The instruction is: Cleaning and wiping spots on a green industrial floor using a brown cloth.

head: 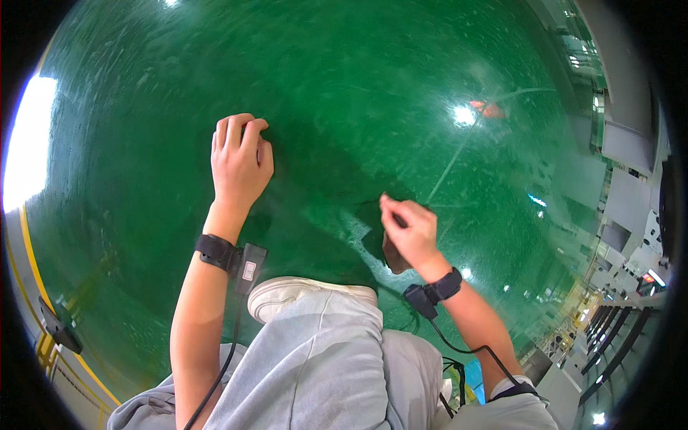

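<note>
Over the glossy green floor, my left hand is held with its fingers bent and the thumb near the index finger; whether anything is inside the curl cannot be made out. My right hand is lower and to the right, thumb and fingertips drawn together, slightly blurred. Behind and below it shows a brown, flat-looking object, partly hidden by the hand; whether the hand holds it is unclear. Both wrists wear black straps with cabled modules, the left module bearing a small label.
A white shoe and grey-trousered legs fill the bottom centre. Yellow floor lines and a dark object lie at the left edge. Grey cabinets or machines stand along the right. A blue item is beside the right leg.
</note>
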`<state>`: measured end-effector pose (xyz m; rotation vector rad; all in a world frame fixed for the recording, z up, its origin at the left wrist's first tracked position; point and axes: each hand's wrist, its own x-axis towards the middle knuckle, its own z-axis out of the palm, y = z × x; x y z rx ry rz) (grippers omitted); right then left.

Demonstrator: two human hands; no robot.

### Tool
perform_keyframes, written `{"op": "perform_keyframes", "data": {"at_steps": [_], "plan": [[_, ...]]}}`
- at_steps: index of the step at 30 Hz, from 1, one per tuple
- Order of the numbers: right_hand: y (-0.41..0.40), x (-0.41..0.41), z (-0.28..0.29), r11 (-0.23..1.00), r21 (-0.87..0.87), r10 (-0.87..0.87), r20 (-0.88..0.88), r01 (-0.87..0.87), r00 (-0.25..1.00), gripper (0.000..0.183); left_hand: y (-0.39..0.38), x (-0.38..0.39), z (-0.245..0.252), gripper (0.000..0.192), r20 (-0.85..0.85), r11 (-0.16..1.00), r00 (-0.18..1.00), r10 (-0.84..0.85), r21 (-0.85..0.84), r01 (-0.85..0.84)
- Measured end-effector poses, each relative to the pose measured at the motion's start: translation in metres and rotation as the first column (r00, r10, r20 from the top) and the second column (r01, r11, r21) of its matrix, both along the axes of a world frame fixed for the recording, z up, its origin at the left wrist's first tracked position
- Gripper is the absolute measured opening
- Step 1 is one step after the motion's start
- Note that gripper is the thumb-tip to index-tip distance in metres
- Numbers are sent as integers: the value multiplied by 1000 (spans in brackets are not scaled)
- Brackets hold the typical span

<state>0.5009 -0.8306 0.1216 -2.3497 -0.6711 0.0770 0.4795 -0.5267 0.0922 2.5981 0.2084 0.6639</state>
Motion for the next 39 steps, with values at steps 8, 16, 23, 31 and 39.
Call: {"op": "perform_keyframes", "data": {"at_steps": [8, 16, 23, 31, 39], "plan": [[2, -2, 0, 989, -45, 138, 17, -138, 990, 9, -1, 2, 0, 22, -7, 1000, 1000, 2, 3, -2], [2, -7, 4, 976, -131, 177, 24, -173, 984, 6, 0, -1, -2, 21, -13, 1000, 1000, 14, 5, -14], [3, -13, -1, 994, -22, 105, 11, -104, 994, 12, -1, 3, -2, 21, -1, 1000, 1000, 10, 6, -10], [-23, -6, 6, 969, -230, 111, 85, -89, 990, 33, -5, 6, 0, 20, -6, 1000, 1000, 3, 14, -3], [-14, 14, 16, 912, -278, 311, -3, -300, 950, 38, -2, -2, -8, 18, -27, 999, 1000, 12, 51, -11]]}}
